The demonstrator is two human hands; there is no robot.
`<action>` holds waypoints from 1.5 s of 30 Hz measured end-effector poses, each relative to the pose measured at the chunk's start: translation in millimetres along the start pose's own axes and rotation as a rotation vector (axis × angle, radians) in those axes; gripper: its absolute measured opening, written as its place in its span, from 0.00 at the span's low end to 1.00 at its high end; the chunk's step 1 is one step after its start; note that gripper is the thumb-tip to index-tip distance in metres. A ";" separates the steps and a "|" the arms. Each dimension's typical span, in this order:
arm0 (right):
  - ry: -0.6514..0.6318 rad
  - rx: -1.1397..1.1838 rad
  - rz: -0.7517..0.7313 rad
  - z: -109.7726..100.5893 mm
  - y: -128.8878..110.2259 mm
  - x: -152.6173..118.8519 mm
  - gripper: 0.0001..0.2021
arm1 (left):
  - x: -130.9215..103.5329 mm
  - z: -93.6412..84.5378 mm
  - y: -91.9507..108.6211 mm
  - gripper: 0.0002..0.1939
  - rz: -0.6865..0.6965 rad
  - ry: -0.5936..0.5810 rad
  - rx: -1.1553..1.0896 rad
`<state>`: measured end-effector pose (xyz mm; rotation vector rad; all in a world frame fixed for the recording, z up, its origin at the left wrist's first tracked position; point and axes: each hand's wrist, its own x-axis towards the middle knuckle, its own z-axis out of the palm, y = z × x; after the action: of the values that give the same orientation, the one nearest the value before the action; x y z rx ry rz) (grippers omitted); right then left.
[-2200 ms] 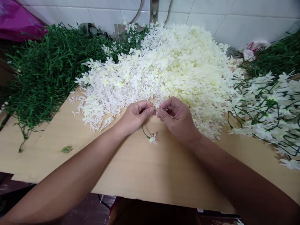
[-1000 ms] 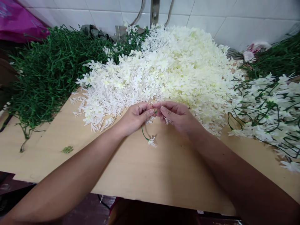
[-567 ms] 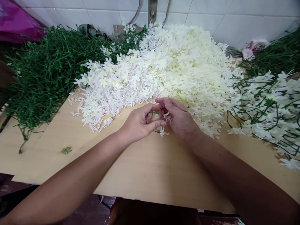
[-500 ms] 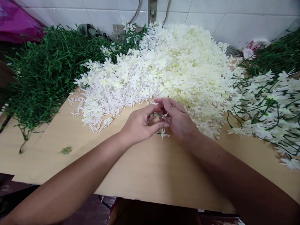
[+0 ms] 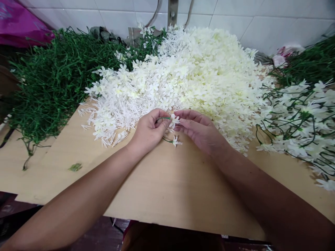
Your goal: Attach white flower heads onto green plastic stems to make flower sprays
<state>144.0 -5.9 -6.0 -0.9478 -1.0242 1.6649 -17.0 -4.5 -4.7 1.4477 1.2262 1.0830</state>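
In the head view, near the middle of the frame, my left hand [image 5: 148, 130] has its thumb and fingers closed in a narrow pinch on a thin green stem [image 5: 165, 118]. The white flower [image 5: 173, 120] is at the end of that stem, between my two hands, its fine strands pointing right. My right hand [image 5: 200, 130] has its fingertips right at those strands; whether they pinch them or only touch them, I cannot tell. A second flower [image 5: 175, 141] hangs just below on a green stalk.

I judge the thin stem to be the weak point: so little of it lies under my left thumb that it could roll or slip, and the flower would turn with it. If my right fingers catch the strands and pull sideways, the strands could bend or the blossom could slide off, since I cannot see how firmly it sits. The lower flower hangs loose, so a low sweep of either hand could snag or crush its petals.

The heap of white blossoms [image 5: 214, 73], upper middle to right, lies just beyond my fingers. A dropped flower could get lost among its many lookalikes, and a knuckle brushing the near edge could drag some onto the board [image 5: 157, 188]. At the right edge, the flowered stems [image 5: 300, 122] overlap in a tangle, so tugging one could pull its neighbours along.
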 end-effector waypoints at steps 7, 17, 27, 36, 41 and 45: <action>-0.059 -0.111 -0.016 -1.5 6.0 1.8 0.12 | 2.6 -1.7 -1.8 0.04 -0.002 0.008 -0.041; 0.041 -0.299 -0.153 3.4 7.6 1.5 0.09 | -0.4 1.2 -0.2 0.04 -0.019 -0.028 -0.060; 0.095 -0.548 -0.316 2.8 10.8 -2.1 0.03 | -3.7 2.8 5.8 0.03 -0.026 -0.020 0.030; 0.055 -0.582 -0.357 0.7 11.6 -1.2 0.01 | -6.1 1.1 3.1 0.04 0.030 -0.067 0.132; 0.080 -0.518 -0.303 -2.2 5.2 0.8 0.03 | -11.2 -1.7 6.5 0.10 0.077 -0.157 0.192; 0.012 -0.294 -0.139 -7.0 -2.6 3.7 0.05 | -12.1 -6.9 10.7 0.14 0.192 -0.202 0.249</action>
<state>150.2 -0.3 -6.6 -1.0478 -1.3206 1.4163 -23.2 -16.7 6.4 1.8491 1.1245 0.9049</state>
